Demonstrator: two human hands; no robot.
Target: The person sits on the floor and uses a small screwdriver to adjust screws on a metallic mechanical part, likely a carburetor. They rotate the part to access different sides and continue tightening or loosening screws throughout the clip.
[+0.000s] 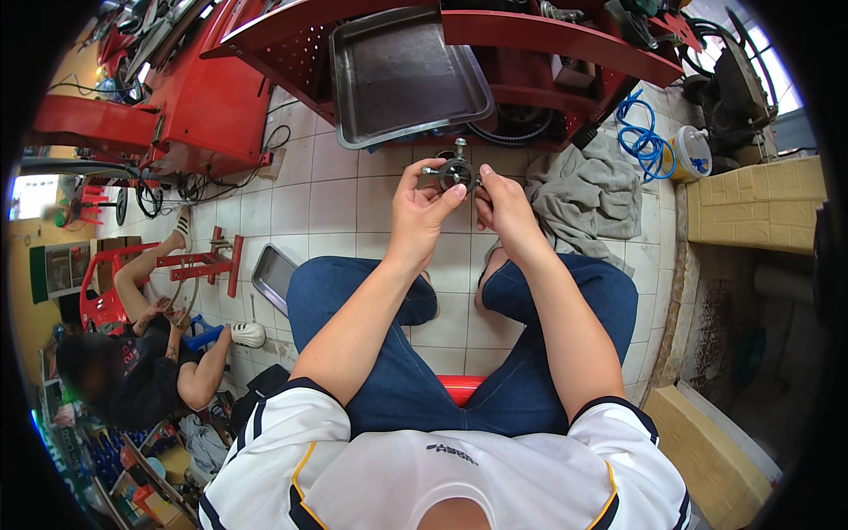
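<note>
A small round metal tool (458, 165) with bolts sticking out from its rim, one pointing up and one to the left, is held above the tiled floor in the middle of the view. My left hand (424, 203) grips it from the left, thumb across its lower part. My right hand (502, 203) is closed at the tool's right side, its thumb and forefinger at what looks like a side bolt, mostly hidden by the fingers.
A metal tray (406, 79) rests on the red cart (565, 53) ahead. A grey cloth (587, 199), blue hose (645, 141) and cardboard (751, 199) lie right. At left are a smaller tray (272, 278), red stand (203, 261) and seated co-worker (150, 380).
</note>
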